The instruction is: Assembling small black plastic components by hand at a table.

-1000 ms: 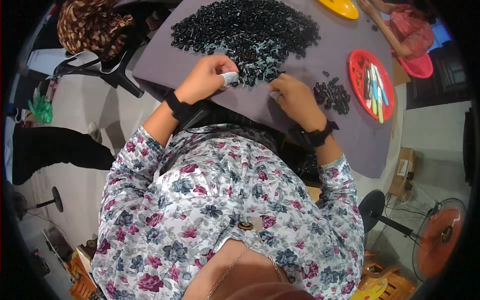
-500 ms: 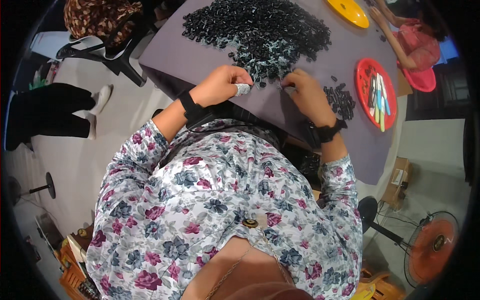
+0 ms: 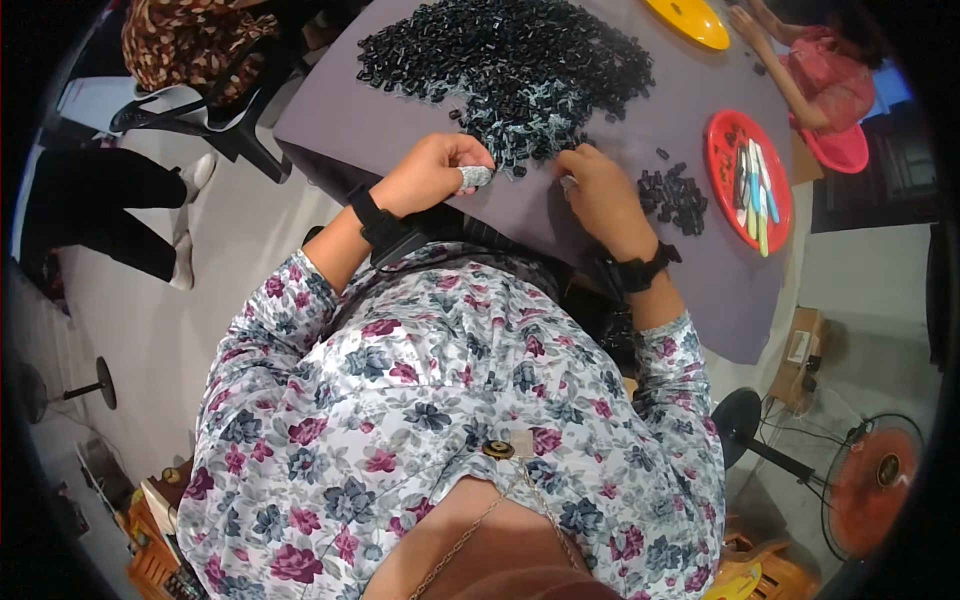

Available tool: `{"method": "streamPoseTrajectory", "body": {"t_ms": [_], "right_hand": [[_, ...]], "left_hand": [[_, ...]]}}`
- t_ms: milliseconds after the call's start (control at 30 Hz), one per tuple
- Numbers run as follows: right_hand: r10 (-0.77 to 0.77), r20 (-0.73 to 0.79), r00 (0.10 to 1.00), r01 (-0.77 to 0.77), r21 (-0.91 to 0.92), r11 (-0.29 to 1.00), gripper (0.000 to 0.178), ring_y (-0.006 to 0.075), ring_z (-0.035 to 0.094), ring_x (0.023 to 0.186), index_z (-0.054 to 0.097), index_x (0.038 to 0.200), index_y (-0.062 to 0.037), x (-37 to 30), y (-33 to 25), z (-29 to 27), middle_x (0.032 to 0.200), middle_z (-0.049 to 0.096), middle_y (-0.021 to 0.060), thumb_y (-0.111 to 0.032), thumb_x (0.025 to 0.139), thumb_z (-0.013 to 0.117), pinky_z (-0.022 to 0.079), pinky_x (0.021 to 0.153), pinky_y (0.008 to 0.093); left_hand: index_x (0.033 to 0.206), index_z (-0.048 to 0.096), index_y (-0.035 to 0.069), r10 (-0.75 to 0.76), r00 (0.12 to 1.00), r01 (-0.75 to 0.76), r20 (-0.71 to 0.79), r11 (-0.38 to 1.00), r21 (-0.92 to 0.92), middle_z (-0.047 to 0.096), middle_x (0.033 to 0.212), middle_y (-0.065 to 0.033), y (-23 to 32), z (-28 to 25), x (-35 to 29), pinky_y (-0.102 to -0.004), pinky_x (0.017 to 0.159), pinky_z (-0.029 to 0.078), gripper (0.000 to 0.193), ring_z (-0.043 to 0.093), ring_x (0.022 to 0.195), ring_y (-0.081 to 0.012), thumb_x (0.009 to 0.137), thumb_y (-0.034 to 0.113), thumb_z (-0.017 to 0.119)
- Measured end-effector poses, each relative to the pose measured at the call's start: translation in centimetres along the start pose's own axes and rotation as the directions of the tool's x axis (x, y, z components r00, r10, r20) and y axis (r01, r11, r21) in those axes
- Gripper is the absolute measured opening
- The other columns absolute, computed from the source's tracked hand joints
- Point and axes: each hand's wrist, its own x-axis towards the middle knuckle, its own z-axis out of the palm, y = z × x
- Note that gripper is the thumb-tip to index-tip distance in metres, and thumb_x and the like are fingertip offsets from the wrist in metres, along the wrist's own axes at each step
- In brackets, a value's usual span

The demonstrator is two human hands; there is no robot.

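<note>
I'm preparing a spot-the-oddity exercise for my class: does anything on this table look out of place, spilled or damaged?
Nothing looks clearly spilled or damaged. Mildly odd: one black piece lies just beyond the small pile beside the right hand, separate from the pieces heaped there; whether by accident, I cannot tell.

Moderate indoor light leaves soft shadow on the grey table (image 3: 730, 300), with fisheye bending toward black rims

We look in on what appears to be an informal workshop: a heap of small black parts (image 3: 505, 60) spreads over a shared table (image 3: 340, 115), another person (image 3: 832, 90) is at its edge, a red tray (image 3: 722, 200) holds slim tools (image 3: 754, 190) and a fan (image 3: 882, 475) stands nearby.
</note>
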Motion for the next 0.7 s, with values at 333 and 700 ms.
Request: {"method": "streamPoseTrajectory", "body": {"t_ms": [333, 700], "right_hand": [[-0.023, -0.078, 0.997, 0.028, 0.069, 0.997, 0.024, 0.0372, 0.064, 0.091, 0.065, 0.097, -0.0036, -0.8, 1.3, -1.5, 0.095, 0.065, 0.0157, 0.007, 0.077, 0.059, 0.052, 0.08, 0.0442], [0.039, -0.05, 0.998, -0.03, 0.171, 0.985, 0.029, 0.0298, 0.064, 0.087, 0.067, 0.103, -0.0042, -0.5, 1.2, 0.2, 0.093, 0.063, 0.0129, 0.009, 0.077, 0.062, 0.051, 0.077, 0.0363]], "left_hand": [[0.107, 0.066, -0.002, -0.021, 1.0, 0.021, 0.003, 0.995, -0.094, 0.068, 0.088, -0.0023, -0.6, -0.4, 0.3, -0.0208, 0.066, 0.05, 0.031, 0.062, 0.073, -0.0075, 0.084, -0.012, 0.05], [0.107, 0.066, -0.001, 0.004, 1.0, -0.004, -0.002, 0.991, -0.137, 0.068, 0.089, -0.0021, -1.2, -0.5, 0.3, -0.0203, 0.069, 0.051, 0.031, 0.062, 0.076, -0.0076, 0.084, -0.013, 0.049]]}}
